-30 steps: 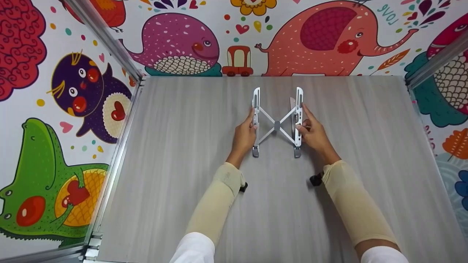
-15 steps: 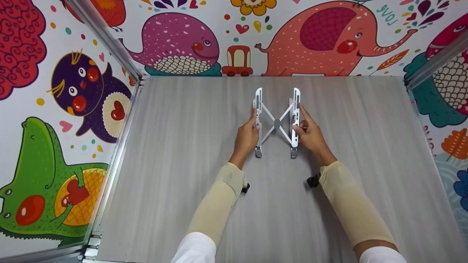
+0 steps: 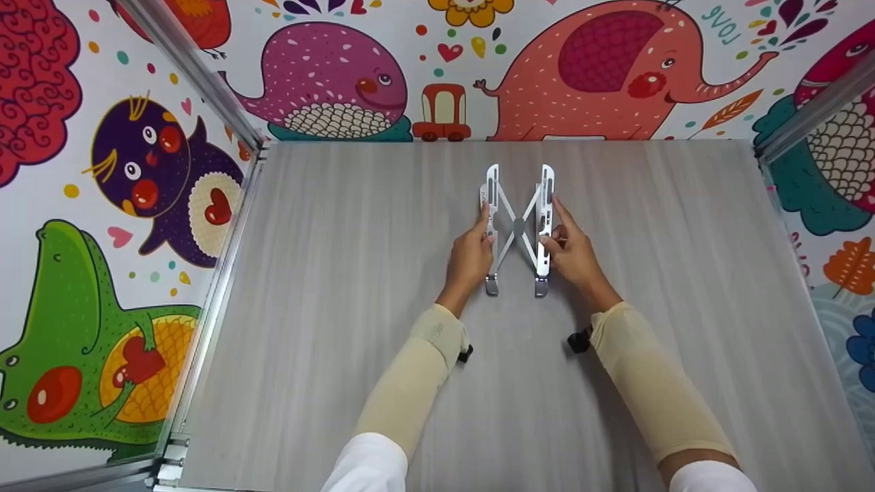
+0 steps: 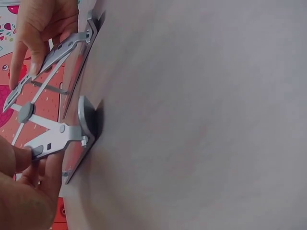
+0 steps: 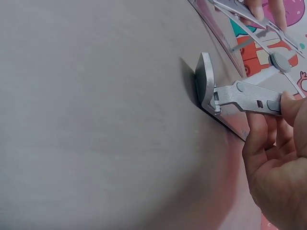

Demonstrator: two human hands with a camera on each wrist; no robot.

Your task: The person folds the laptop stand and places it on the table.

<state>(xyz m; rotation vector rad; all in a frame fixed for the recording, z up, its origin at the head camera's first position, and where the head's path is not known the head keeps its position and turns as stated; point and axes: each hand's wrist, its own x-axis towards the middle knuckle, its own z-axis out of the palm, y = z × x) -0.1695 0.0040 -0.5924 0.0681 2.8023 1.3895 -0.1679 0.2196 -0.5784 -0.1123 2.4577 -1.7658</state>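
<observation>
A silver folding laptop stand (image 3: 518, 227) stands on the table, its two long side rails joined by crossed bars with a grey round hub (image 4: 26, 112) in the middle. My left hand (image 3: 470, 256) grips the left rail, thumb on its inner side. On the opposite rail, my right hand (image 3: 573, 254) pinches with thumb and curled fingers, the index finger stretched along the outside. Both wrist views show a rail held between thumb and fingers, with an upturned front lip (image 5: 205, 79) at its near end. The rails stand a small gap apart.
The wood-grain table (image 3: 328, 307) lies under the stand. Metal frame rails (image 3: 219, 273) edge it on the left, and printed cartoon walls (image 3: 451, 68) rise at the back and sides. A small black wrist-worn piece (image 3: 580, 340) sits under the right forearm.
Both hands have moved toward each other, bringing the two rails closer together. The crossed bars now stand at a steeper, narrower angle.
</observation>
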